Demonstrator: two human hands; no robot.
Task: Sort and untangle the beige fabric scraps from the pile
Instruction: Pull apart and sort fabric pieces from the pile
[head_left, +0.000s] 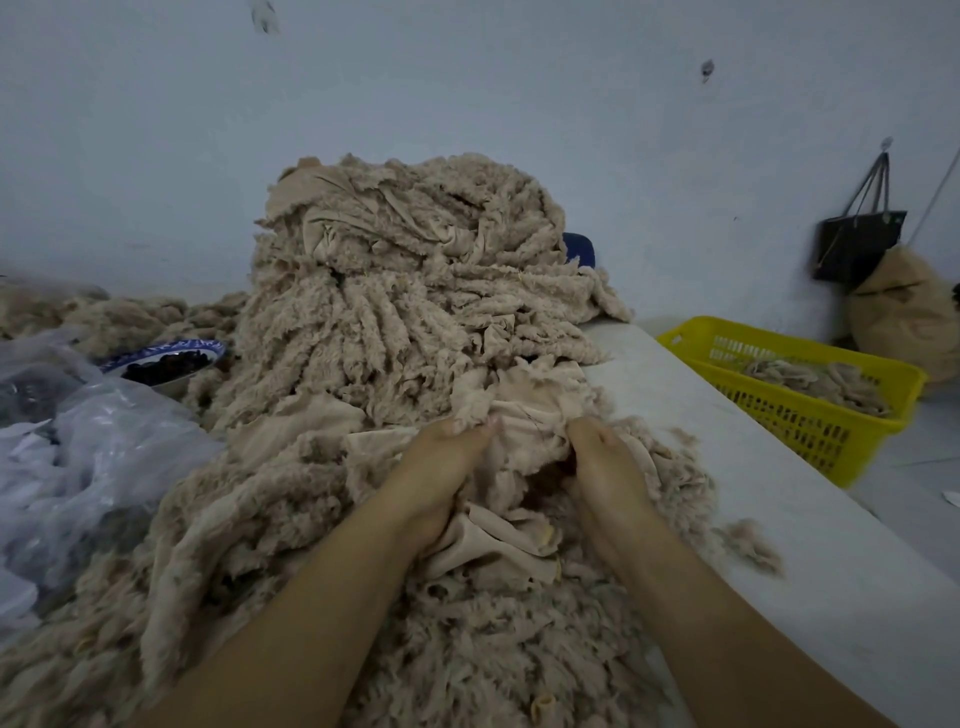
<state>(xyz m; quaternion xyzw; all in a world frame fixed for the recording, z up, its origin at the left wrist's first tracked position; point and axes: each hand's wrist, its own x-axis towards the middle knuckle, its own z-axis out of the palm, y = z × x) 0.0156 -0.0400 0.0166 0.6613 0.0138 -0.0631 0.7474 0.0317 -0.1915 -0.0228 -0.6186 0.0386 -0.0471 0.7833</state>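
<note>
Head: left hand (436, 467), right hand (605, 462) side by side around beige scrap (530, 434)

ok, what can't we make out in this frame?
Head view only:
Fingertips of left hand and right hand: buried in the beige scrap they grip.
Bowl contents: dark, too dim; rim half hidden by the pile.
Blue object: mostly behind the pile.
Plastic bag: cut by left edge.
</note>
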